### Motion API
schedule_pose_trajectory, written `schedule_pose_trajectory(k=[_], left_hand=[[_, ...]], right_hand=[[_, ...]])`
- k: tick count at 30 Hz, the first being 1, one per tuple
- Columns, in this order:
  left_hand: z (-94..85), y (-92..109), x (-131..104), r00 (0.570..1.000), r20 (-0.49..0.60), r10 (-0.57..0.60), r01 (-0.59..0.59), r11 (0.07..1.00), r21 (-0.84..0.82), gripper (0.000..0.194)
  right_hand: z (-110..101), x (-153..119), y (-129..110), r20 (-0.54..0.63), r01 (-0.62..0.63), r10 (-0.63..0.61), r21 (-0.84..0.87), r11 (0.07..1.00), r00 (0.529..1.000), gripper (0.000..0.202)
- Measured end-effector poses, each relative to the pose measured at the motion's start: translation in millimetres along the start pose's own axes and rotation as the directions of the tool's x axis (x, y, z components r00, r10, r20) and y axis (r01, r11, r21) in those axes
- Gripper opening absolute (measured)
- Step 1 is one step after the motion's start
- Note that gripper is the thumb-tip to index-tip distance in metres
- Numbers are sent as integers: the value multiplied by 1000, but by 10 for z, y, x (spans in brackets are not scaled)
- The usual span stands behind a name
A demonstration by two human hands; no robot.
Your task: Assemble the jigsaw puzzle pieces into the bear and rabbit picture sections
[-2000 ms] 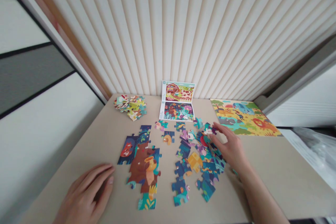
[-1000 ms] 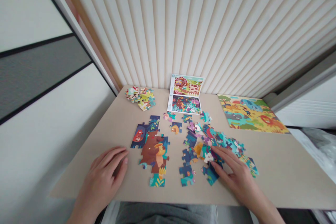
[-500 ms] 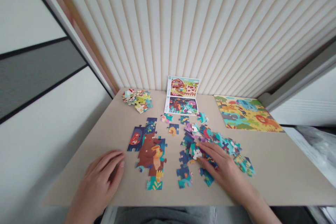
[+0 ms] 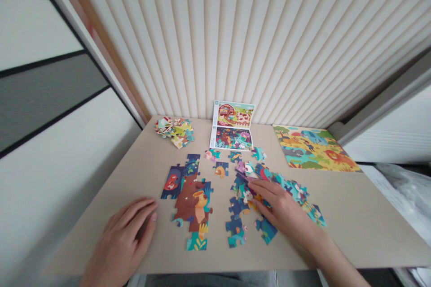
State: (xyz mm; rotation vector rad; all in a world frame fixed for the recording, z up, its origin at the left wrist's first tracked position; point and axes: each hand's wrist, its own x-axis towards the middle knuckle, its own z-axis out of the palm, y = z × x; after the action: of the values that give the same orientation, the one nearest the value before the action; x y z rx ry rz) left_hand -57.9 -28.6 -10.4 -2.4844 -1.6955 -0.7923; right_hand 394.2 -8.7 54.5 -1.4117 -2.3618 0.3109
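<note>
My left hand [image 4: 123, 236] rests on the table left of the partly joined puzzle, its fingers loosely bent and the thumb apart, holding nothing. The joined puzzle section [image 4: 193, 204] shows a brown bear with a honey jar and a red picture at its upper left. On the right, my right hand [image 4: 281, 206] lies over a heap of loose puzzle pieces [image 4: 299, 193], fingers stretched out and thumb apart. Its fingertips touch pieces near a rabbit piece [image 4: 247, 196]; the palm hides part of the heap. Blue pieces [image 4: 235, 228] lie between hand and bear.
A folded picture card [image 4: 232, 136] stands at the back against the pleated screen [image 4: 222, 45]. A separate pile of pieces [image 4: 177, 132] sits back left. An animal picture board [image 4: 313, 149] lies back right. Single pieces, including a snail piece [image 4: 221, 169], lie below the card.
My right fingers have shifted slightly left over the heap, and the rabbit piece has moved a little with them. A purple-edged piece now shows by the fingertips. My left hand stays put.
</note>
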Motion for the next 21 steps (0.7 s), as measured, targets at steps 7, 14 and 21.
schedule_pose_trajectory(k=[7,14,21], left_hand=[[-4,-1,4,1000,-5,-6,6,1000,16,29],[28,-32,-14,1000,-23,3,-2,1000,7,28],[50,-120,-73,1000,13,-22,22,1000,-14,30]], right_hand=[[-247,369,419,-87,-230,220,-125,965,972,33],[-54,688,962,-138,-404,389,-109,908,911,47],[56,712,1042,-148,-416,404,-65,907,903,58]])
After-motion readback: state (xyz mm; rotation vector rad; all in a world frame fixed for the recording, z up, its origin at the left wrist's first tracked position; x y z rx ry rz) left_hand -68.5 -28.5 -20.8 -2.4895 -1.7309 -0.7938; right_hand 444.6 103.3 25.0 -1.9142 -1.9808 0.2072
